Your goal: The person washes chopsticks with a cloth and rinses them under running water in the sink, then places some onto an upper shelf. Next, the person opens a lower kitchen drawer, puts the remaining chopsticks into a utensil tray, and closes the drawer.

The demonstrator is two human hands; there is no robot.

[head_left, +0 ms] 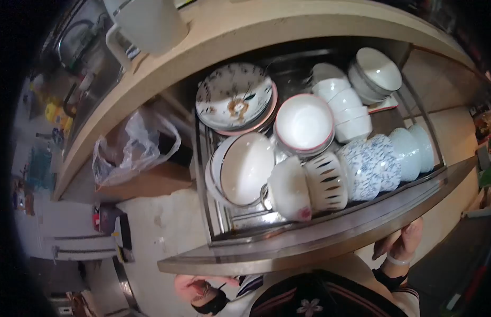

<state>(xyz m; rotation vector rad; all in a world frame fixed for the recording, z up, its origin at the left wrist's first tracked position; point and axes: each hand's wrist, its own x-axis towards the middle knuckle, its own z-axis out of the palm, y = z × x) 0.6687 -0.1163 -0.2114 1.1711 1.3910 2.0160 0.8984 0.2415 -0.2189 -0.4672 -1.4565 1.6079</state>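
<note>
An open drawer (pixel 319 245) holds dishes. Patterned plates (pixel 235 98) are stacked at its left, with cream oval bowls (pixel 248 169) in front of them. A red-rimmed bowl (pixel 304 122) sits in the middle, and blue-flowered bowls (pixel 369 166) lean on their sides near the front. My right hand (pixel 404 240) is at the outer side of the drawer front, near its right end; its fingers are partly hidden and what they touch is unclear. Below the drawer's left part is my left hand (pixel 195 288), its fingers mostly hidden by the drawer front.
A white pitcher (pixel 150 26) stands on the countertop (pixel 214 37) above the drawer. A plastic bag (pixel 137 150) hangs over a cabinet opening at the left. The sink (pixel 92 58) is at the upper left, and pale floor (pixel 158 222) shows below.
</note>
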